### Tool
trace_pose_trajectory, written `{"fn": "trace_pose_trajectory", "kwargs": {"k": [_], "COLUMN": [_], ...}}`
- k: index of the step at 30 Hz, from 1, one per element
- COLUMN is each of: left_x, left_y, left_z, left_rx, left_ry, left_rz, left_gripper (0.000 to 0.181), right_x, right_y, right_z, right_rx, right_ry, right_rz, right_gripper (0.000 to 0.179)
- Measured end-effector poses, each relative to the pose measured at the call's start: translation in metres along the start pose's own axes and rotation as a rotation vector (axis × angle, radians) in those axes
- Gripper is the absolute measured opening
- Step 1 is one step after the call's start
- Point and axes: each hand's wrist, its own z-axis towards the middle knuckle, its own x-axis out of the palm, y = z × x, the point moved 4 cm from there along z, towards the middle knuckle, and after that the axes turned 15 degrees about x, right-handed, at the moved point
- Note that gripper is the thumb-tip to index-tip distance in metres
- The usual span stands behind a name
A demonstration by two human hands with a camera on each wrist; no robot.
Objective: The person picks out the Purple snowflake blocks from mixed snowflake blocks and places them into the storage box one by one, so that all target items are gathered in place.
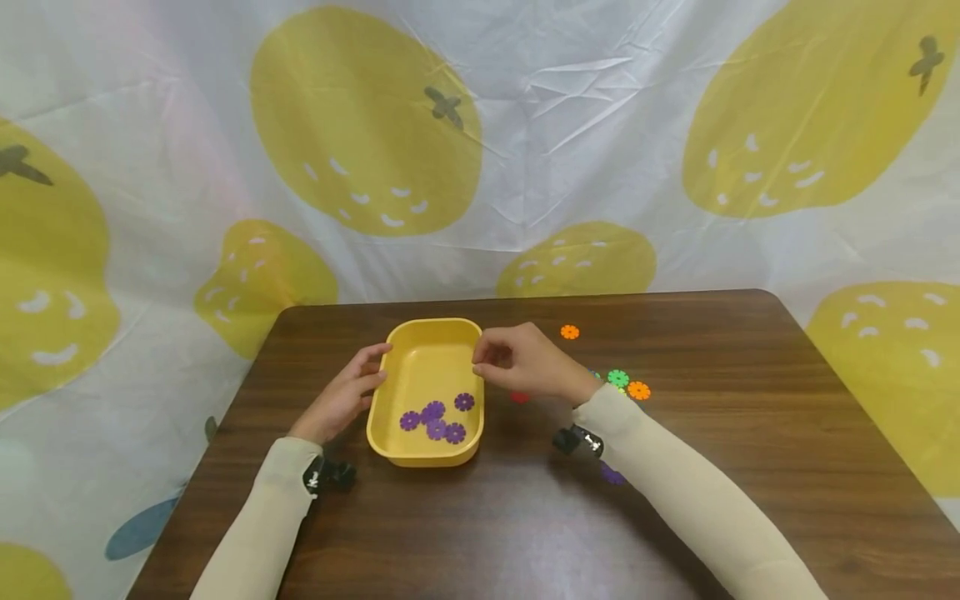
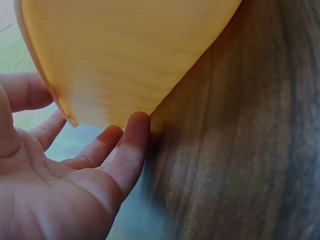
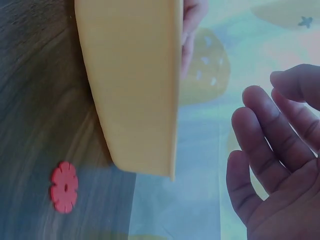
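A yellow plastic bin (image 1: 420, 354) stands on the table, with several purple flower-shaped discs (image 1: 437, 429) near its front end. My left hand (image 1: 347, 396) holds the bin's left side. In the left wrist view, the left fingers (image 2: 131, 150) touch its outer wall while the thumb reaches past the rim. Above the right rim is my right hand (image 1: 528, 358), its thumb and index finger close to each other. Seen from the right wrist, that hand (image 3: 280, 155) has loosely bent fingers and no disc shows in it.
Right of the bin lie a red disc (image 3: 64, 187), a green disc (image 1: 618, 378) and orange discs (image 1: 639, 390), partly hidden by the right arm. Another orange disc (image 1: 570, 332) lies farther back. A purple disc (image 1: 612, 473) shows beside the right sleeve. A lemon-print curtain (image 1: 525, 167) hangs behind the table.
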Motion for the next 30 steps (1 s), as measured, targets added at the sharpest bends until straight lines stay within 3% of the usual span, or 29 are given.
{"fn": "trace_pose_trajectory", "kwargs": {"k": [10, 20, 30], "left_x": [0.0, -0.001, 0.001], "left_y": [-0.003, 0.0, -0.001], "left_z": [0.0, 0.0, 0.001], "left_rx": [0.008, 0.013, 0.012], "left_ry": [0.006, 0.018, 0.02], "left_rz": [0.003, -0.01, -0.013], "left_gripper": [0.053, 0.054, 0.054], "right_x": [-0.019, -0.038, -0.047], "right_y": [-0.007, -0.016, -0.039], "right_z": [-0.02, -0.048, -0.07], "right_rx": [0.03, 0.098, 0.116], "right_ry": [0.003, -0.015, -0.005], "right_rz": [0.036, -0.051, -0.121], "right_gripper": [0.005, 0.009, 0.01]}}
